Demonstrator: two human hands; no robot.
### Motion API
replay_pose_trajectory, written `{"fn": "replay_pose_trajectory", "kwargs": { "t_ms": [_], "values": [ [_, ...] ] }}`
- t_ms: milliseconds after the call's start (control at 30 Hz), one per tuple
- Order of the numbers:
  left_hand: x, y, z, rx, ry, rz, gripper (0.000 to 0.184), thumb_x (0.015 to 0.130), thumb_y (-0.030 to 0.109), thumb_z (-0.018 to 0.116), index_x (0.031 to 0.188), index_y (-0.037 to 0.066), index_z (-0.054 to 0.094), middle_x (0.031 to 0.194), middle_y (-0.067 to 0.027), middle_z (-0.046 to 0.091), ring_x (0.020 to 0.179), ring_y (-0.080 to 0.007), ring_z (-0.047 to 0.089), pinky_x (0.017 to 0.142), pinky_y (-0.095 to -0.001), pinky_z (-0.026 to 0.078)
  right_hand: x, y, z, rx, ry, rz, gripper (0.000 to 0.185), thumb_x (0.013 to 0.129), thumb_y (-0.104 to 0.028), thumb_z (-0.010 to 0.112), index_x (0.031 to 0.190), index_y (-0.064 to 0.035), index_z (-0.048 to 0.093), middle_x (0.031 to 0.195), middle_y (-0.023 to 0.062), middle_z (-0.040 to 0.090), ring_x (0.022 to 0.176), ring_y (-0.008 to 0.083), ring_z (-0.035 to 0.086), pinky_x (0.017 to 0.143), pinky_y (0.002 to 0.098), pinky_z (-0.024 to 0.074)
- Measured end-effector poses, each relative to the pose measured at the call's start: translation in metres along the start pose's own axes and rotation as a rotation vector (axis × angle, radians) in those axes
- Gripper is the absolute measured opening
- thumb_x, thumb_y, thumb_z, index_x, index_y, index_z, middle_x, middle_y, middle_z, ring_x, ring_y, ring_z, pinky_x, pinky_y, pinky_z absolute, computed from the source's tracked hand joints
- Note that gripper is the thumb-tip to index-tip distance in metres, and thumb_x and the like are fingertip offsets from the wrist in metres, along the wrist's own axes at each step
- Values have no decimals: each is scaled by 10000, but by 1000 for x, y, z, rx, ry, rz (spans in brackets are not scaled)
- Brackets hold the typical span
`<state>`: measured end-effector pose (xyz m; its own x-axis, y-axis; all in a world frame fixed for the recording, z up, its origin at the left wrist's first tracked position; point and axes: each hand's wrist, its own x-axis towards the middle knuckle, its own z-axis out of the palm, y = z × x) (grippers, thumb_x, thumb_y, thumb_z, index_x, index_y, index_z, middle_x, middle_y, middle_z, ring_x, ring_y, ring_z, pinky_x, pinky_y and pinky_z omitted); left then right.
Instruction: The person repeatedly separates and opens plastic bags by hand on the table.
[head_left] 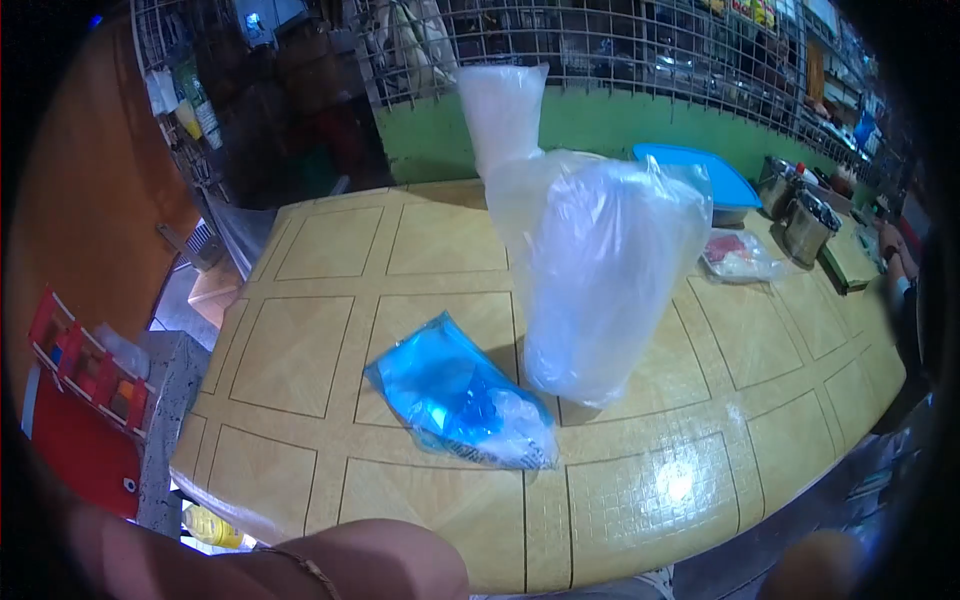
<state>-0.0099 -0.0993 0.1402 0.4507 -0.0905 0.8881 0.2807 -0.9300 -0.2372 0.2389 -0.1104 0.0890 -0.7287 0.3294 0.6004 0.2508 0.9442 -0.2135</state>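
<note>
My left hand (395, 560) is at the bottom edge, with a thin bracelet at the wrist; its fingers are hidden. Low on the right, a blurred shape, seemingly my right hand (815, 565), shows no clear fingers. Beyond both hands, a shiny blue plastic packet (425, 368) lies on the table (640, 490), with crumpled clear plastic at its near end. Behind it, a large clear plastic bag (615, 270) stands with whitish contents I cannot make out. Farther back rises a tall whitish plastic-wrapped bundle (503, 115). Neither hand visibly touches these things.
At the back right are a blue-lidded container (700, 180), a small clear packet (740, 257) with something reddish, and metal canisters (808, 228). Another person's hand (892, 245) is at the far right edge. A wire grille (600, 60) runs behind the table.
</note>
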Motion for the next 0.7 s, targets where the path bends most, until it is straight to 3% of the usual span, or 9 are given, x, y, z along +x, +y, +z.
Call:
{"fn": "replay_pose_trajectory", "kwargs": {
  "t_ms": [700],
  "values": [
    [2, 16, -6, -9, 184, -21, 256, 912, 193, 623, 1103, 58, 518, 896, -63, 527, 742, -151, 491, 740, -355, 442, -30, -28, -8, -210, -141, 34, 530, 883, -446, 446, 1143, 1, 562, 1180, 192, 576, 1109, 328, 546, 984, 539, 381]
  ]
}}
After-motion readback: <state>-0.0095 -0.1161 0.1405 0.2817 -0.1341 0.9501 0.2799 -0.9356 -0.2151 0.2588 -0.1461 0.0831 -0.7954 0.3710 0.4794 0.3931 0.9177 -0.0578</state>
